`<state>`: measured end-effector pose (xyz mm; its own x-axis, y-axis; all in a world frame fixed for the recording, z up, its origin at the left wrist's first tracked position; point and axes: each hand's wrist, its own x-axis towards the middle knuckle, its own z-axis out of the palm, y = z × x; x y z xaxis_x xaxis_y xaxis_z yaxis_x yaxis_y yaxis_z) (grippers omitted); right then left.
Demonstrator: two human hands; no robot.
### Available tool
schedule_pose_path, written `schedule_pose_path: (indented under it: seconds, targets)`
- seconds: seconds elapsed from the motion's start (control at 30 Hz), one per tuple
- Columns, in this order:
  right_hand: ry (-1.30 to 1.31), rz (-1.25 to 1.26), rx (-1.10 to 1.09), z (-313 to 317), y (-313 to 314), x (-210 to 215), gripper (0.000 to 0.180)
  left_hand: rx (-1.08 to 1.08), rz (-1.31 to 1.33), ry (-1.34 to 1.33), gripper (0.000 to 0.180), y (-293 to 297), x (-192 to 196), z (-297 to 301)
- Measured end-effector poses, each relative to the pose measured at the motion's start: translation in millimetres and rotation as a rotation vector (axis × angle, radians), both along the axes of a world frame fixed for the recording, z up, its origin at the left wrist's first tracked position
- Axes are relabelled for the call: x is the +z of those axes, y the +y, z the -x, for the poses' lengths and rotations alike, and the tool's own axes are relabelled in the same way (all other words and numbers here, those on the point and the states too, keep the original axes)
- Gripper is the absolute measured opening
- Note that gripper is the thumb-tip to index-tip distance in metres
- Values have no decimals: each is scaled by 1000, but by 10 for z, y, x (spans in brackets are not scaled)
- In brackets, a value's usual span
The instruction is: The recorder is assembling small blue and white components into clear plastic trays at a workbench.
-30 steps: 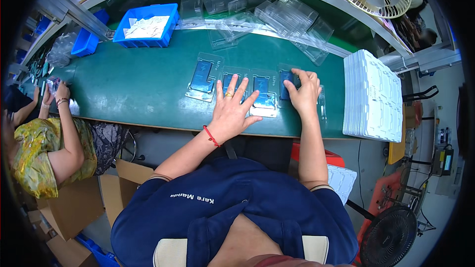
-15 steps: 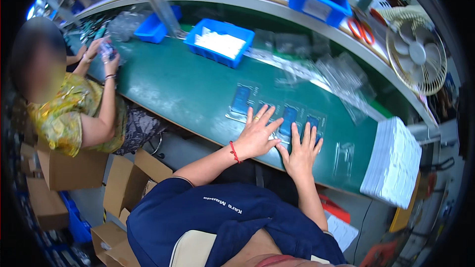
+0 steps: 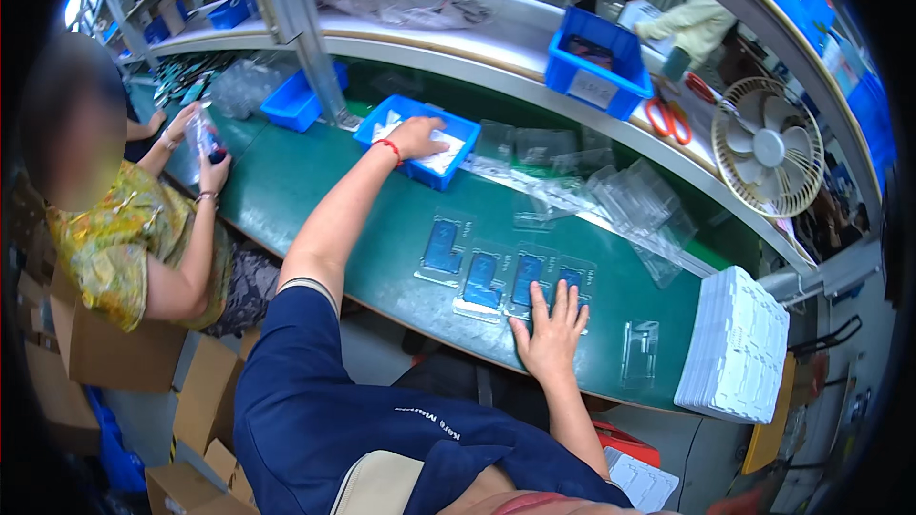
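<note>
My left hand (image 3: pixel 415 138) reaches into a blue bin (image 3: pixel 439 178) of white pieces (image 3: pixel 456 145). Its visible fingers are apart over the pieces, and I see nothing held. On the green bench top, several clear plastic trays stand side by side, each with a flat blue piece, such as the leftmost blue piece (image 3: pixel 442 246) and the one beside it (image 3: pixel 484 278). My right hand (image 3: pixel 551 339) lies open, fingers spread, its tips on the two rightmost trays and partly covering the blue piece (image 3: pixel 570 278) there.
A clear empty tray (image 3: pixel 639 355) lies right of my right hand, near a stack of white trays (image 3: pixel 733 348). Loose clear trays (image 3: pixel 641 202) lie behind. The shelf above holds a blue bin (image 3: pixel 599 65), orange scissors (image 3: pixel 668 121) and a fan (image 3: pixel 769 147). A co-worker (image 3: pixel 143 238) sits at left.
My left hand has left the blue pieces and moved up and left into the blue bin. The right hand stays on the right-hand trays. The view has shifted a little.
</note>
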<state>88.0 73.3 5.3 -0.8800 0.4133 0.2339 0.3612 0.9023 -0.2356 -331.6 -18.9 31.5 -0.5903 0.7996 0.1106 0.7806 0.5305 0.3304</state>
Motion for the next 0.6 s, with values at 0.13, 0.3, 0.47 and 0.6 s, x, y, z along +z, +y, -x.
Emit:
schedule_pose_path:
  seconds: [0.13, 0.3, 0.47, 0.6]
  targets:
    - [33, -11, -9, -2, -1, -16, 62, 76, 161, 28, 42, 68, 57, -33]
    - [42, -13, 6, 0, 16, -24, 62, 100, -2, 98, 16, 33, -14, 16]
    - [54, -5, 9, -27, 30, -37, 62, 238, -241, 292, 14, 6, 65, -79]
    - [141, 61, 13, -40, 29, -14, 64, 305, -659, -147, 15, -179, 146, -199]
